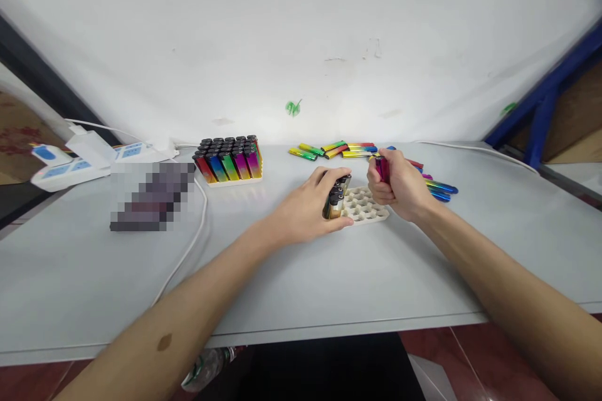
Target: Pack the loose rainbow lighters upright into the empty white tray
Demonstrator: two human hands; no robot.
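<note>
Left hand (313, 203) closed around gold lighters (336, 197) standing in white tray (369, 213) on table (329, 282). Right hand (397, 185) closed around pink lighter (382, 168), just above tray. Loose lighters (336, 150) behind; full tray (230, 160) farther left.

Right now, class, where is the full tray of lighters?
In the head view, the full tray stands at the table's far left, left of both hands, between the power strips and the loose lighters.

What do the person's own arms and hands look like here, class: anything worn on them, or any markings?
Both arms are bare to the frame edge: no sleeves, gloves, watch or rings visible. The left hand and right hand are uncovered. The left forearm carries one small oval mark.
</note>
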